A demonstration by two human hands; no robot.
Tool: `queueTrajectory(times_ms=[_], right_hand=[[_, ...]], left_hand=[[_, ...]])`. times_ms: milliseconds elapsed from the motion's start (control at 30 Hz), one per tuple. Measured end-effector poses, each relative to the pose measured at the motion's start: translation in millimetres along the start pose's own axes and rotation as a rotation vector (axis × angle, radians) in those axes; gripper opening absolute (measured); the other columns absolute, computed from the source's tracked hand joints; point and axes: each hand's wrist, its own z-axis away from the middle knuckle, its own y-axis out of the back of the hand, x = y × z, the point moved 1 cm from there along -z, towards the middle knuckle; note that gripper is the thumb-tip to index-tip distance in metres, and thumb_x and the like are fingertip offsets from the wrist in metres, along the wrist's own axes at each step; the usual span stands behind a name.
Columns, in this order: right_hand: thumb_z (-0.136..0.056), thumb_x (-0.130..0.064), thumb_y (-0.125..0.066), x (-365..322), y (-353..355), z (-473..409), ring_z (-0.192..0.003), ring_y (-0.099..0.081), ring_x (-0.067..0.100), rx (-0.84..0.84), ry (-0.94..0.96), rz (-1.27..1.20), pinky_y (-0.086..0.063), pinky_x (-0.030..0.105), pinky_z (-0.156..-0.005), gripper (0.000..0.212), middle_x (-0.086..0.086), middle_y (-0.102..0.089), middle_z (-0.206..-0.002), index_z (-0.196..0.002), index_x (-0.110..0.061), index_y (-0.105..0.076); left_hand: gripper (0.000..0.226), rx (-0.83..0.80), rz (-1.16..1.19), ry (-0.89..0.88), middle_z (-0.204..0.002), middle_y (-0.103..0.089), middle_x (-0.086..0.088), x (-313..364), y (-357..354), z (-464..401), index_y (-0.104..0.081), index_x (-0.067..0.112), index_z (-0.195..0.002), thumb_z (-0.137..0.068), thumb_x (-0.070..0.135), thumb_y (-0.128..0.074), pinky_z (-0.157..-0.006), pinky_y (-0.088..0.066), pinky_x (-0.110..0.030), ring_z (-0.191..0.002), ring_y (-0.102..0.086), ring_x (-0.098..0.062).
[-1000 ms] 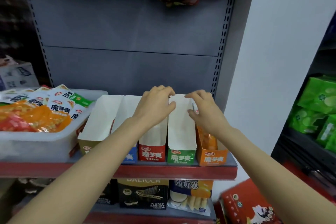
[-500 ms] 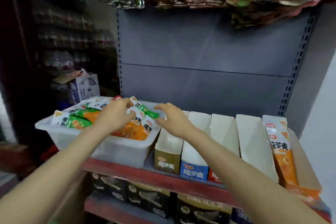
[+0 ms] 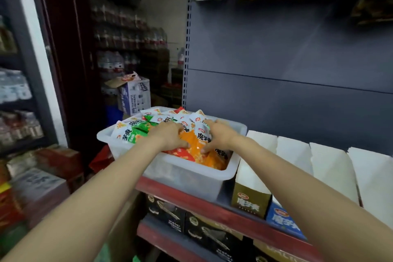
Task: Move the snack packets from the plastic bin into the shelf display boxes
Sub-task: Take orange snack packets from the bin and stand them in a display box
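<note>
Both hands in the bin of packets.

Head view: the left hand (image 3: 170, 137) and right hand (image 3: 219, 136) press down, fingers curled, on an orange packet (image 3: 196, 144) among the packets (image 3: 136, 132) heaped in the bin (image 3: 191, 178) on the shelf (image 3: 212, 208); whether either truly grips it cannot be told. The boxes (image 3: 251, 193) stand just right of the bin, white flaps up.

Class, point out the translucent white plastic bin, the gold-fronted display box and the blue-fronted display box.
translucent white plastic bin (image 3: 187, 183): head view, front wall.
gold-fronted display box (image 3: 249, 201): head view, front panel.
blue-fronted display box (image 3: 282, 220): head view, front panel.
</note>
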Motion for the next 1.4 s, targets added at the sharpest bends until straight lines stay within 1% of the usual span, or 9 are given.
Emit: queueTrajectory(times_ms=[233, 400, 567, 667, 767, 900, 1067, 1200, 1400], right_hand=[[-0.063, -0.040, -0.085, 0.7, 4.7, -1.0, -0.121, -0.039, 0.022, 0.047, -0.033, -0.077, -0.040, 0.035, -0.097, 0.091, 0.005, -0.042, -0.128, -0.132, -0.012, -0.032], [-0.084, -0.012, -0.068, 2.7, 13.3, 4.9, -0.083, -0.050, 0.019, 0.404, 0.032, -0.282, -0.040, 0.030, -0.068, 0.029, 0.001, -0.051, -0.086, -0.090, -0.015, -0.040], [-0.085, -0.012, -0.067, 10.2, 30.8, 20.2, -0.079, -0.056, 0.015, 0.577, 0.074, -0.616, -0.046, 0.023, -0.067, 0.010, 0.000, -0.062, -0.082, -0.083, -0.014, -0.057], [-0.084, -0.012, -0.068, 17.7, 41.1, 34.5, -0.081, -0.065, 0.020, 0.578, 0.044, -0.952, -0.057, 0.035, -0.074, 0.011, 0.005, -0.066, -0.080, -0.077, -0.013, -0.060], [-0.085, -0.010, -0.067, 22.8, 51.8, 53.1, -0.078, -0.067, 0.020, 0.598, 0.029, -1.134, -0.059, 0.032, -0.066, 0.014, 0.009, -0.065, -0.078, -0.075, -0.009, -0.058], [-0.089, -0.013, -0.063, 35.0, 69.2, 90.5, -0.062, -0.066, 0.011, 0.606, -0.020, -1.242, -0.055, 0.024, -0.052, 0.012, 0.003, -0.065, -0.081, -0.097, -0.006, -0.058], [-0.086, -0.006, -0.065, 75.5, 82.4, 156.4, -0.064, -0.067, 0.011, 0.625, -0.078, -1.183, -0.053, 0.026, -0.050, 0.037, 0.004, -0.068, -0.093, -0.117, -0.013, -0.047], [-0.085, -0.004, -0.066, 125.2, 90.9, 217.2, -0.075, -0.068, 0.015, 0.762, -0.158, -1.043, -0.057, 0.029, -0.054, 0.067, 0.003, -0.069, -0.090, -0.133, -0.031, -0.030], [-0.087, -0.003, -0.062, 193.5, 101.0, 290.8, -0.077, -0.067, 0.017, 0.824, -0.272, -0.828, -0.057, 0.030, -0.055, 0.062, 0.002, -0.066, -0.092, -0.137, -0.029, -0.036]], left_hand=[[0.067, 0.025, 0.009, 0.007, -0.134, -0.051, 0.000, 0.4, 2.1, -2.9, -0.047, 0.027, -0.135, -0.077, 0.055, -0.065, -0.093, -0.039, -0.037, -0.123, -0.047, -0.024], [0.049, 0.213, 0.324, -0.045, -0.134, -0.054, -0.001, 5.1, 5.2, 1.4, -0.059, 0.023, -0.124, -0.081, 0.047, -0.065, -0.101, -0.041, -0.039, -0.124, -0.046, -0.023], [0.024, 0.288, 0.604, -0.230, -0.106, -0.067, 0.000, 26.0, 16.6, 16.6, -0.065, 0.016, -0.112, -0.090, 0.024, -0.060, -0.083, -0.044, -0.023, -0.102, -0.061, -0.013], [0.013, 0.382, 0.691, -0.237, -0.084, -0.069, 0.001, 39.9, 27.9, 20.0, -0.069, 0.015, -0.098, -0.088, 0.019, -0.062, -0.071, -0.047, -0.019, -0.080, -0.062, -0.009], [0.009, 0.483, 0.695, -0.219, -0.075, -0.063, 0.005, 58.9, 41.2, 24.1, -0.068, 0.016, -0.092, -0.085, 0.013, -0.063, -0.058, -0.037, -0.003, -0.068, -0.055, -0.004], [0.006, 0.498, 0.874, -0.200, -0.074, -0.063, 0.005, 96.0, 51.5, 30.0, -0.068, 0.018, -0.088, -0.084, 0.014, -0.066, -0.064, -0.041, -0.008, -0.070, -0.056, -0.003], [0.015, 0.325, 1.141, -0.240, -0.080, -0.066, -0.003, 168.2, 37.3, 38.5, -0.063, 0.020, -0.079, -0.083, 0.007, -0.064, -0.067, -0.049, -0.027, -0.068, -0.059, -0.010], [0.008, 0.126, 1.198, -0.370, -0.088, -0.068, -0.007, 237.0, 23.0, 54.4, -0.062, 0.012, -0.093, -0.086, 0.008, -0.063, -0.064, -0.057, -0.033, -0.067, -0.061, -0.013], [0.045, -0.061, 1.142, -0.537, -0.091, -0.066, -0.003, 329.8, -1.0, 76.4, -0.045, 0.017, -0.126, -0.086, 0.007, -0.064, -0.065, -0.058, -0.032, -0.080, -0.065, -0.017]])
